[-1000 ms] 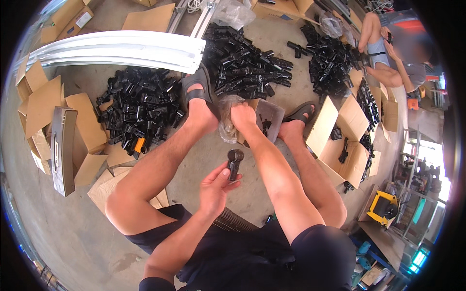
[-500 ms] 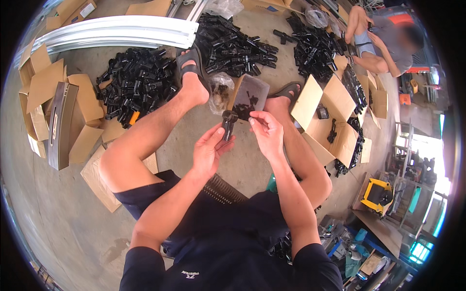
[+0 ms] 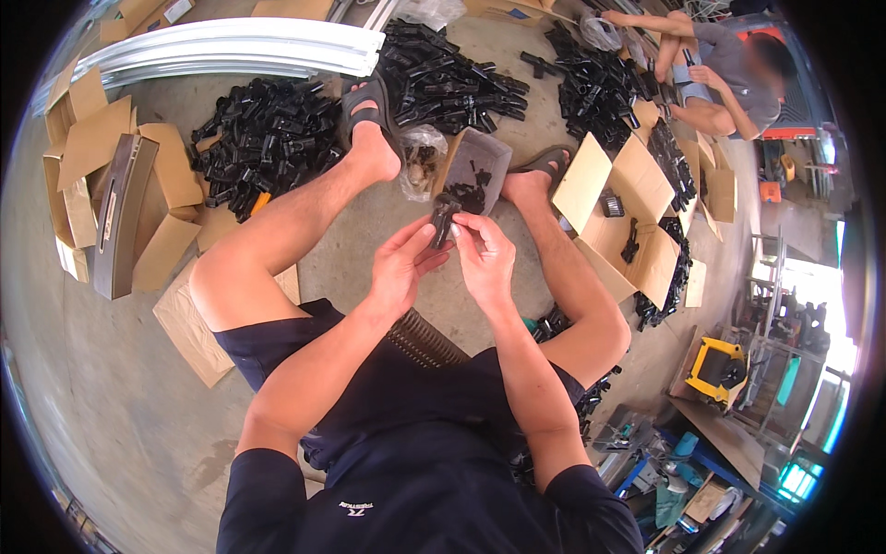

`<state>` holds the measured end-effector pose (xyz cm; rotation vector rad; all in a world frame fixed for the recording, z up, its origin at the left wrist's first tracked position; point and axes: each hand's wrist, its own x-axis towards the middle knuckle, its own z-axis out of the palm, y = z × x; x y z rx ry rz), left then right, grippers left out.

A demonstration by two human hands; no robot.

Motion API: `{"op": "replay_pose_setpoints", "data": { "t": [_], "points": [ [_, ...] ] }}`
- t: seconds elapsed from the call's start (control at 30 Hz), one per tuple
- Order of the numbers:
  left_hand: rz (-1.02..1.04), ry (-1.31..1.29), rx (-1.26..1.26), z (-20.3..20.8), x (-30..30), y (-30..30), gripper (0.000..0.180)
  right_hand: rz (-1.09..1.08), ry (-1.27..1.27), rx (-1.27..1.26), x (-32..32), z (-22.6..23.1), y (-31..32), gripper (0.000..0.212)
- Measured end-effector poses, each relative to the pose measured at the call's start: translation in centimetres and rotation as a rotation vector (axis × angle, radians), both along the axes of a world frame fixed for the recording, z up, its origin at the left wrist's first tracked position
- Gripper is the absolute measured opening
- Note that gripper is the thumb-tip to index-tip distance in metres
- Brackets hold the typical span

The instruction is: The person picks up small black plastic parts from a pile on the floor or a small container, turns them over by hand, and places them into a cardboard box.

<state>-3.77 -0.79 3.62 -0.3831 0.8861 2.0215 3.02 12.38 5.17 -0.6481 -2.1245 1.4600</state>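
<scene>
At the far left I see an open cardboard box (image 3: 169, 166), and next to it a heap of black parts (image 3: 268, 138) lies on the concrete floor (image 3: 369, 231). The person's left hand (image 3: 397, 277) grips 1 black plastic part (image 3: 442, 222) between thumb and fingers. This part is between the 2 hands, in front of a clear plastic bag (image 3: 422, 171) and a grey bin (image 3: 492, 150). The right hand (image 3: 486, 268) has bent fingers close against the part; whether they pinch something, I cannot tell. Further right stands another open carton (image 3: 641, 185).
</scene>
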Motion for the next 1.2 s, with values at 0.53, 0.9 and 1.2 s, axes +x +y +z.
{"op": "replay_pose_setpoints", "data": {
  "t": [0.53,0.9,1.2],
  "points": [
    [0.030,0.001,0.024,0.3,0.4,-0.3,0.033,0.032,0.070,0.276,0.5,1.6,-0.9,0.016],
    [0.007,0.270,0.065,12.7,1.7,-0.3,0.016,0.010,0.390,0.592,2.4,12.5,-0.3,0.020],
    [0.002,0.386,0.166,20.2,1.7,2.6,0.015,0.088,0.427,0.724,2.9,20.6,3.8,0.016]
  ]
}}
